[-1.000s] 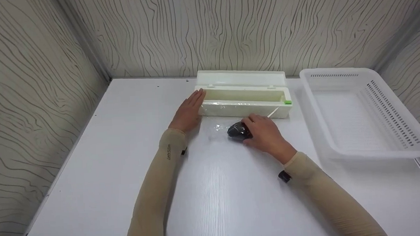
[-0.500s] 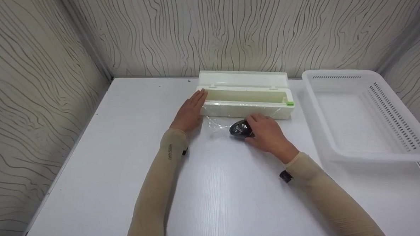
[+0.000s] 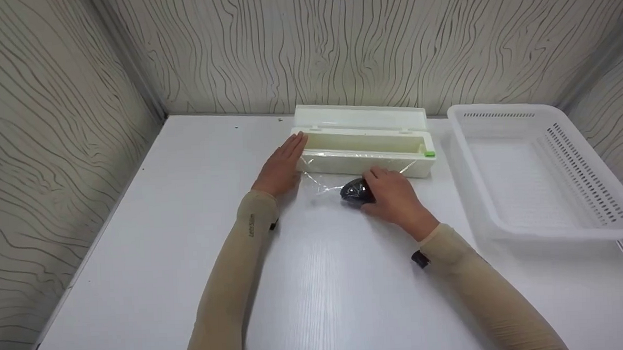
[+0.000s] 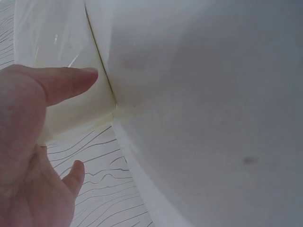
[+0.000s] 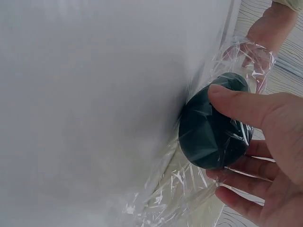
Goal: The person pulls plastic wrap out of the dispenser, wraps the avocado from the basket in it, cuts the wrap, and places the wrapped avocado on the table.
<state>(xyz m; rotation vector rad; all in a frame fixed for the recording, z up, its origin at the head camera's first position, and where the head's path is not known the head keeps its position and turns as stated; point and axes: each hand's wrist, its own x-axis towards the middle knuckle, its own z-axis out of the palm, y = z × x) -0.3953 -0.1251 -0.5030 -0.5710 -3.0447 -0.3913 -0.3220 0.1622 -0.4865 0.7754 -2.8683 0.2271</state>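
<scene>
A long white cling film dispenser (image 3: 363,165) lies at the back of the table with its lid raised and a green slider (image 3: 429,154) at its right end. My left hand (image 3: 280,166) rests against the dispenser's left end, fingers straight; in the left wrist view the thumb (image 4: 71,82) lies across its front. Clear cling film (image 3: 320,185) stretches from the dispenser toward a dark, egg-shaped object (image 3: 355,192). My right hand (image 3: 396,197) grips this object, with film wrapped over it. In the right wrist view the thumb and fingers hold the dark object (image 5: 208,132) from both sides.
A white plastic basket (image 3: 561,232) with slotted walls stands on the right side of the white table (image 3: 151,245). Wood-patterned panels (image 3: 337,47) enclose the table at the back and sides. A grey frame post (image 3: 127,57) runs up the left corner.
The head view has shifted slightly. The film between the dark object and the dispenser lies a little differently, its creases changed. Both hands keep nearly the same places.
</scene>
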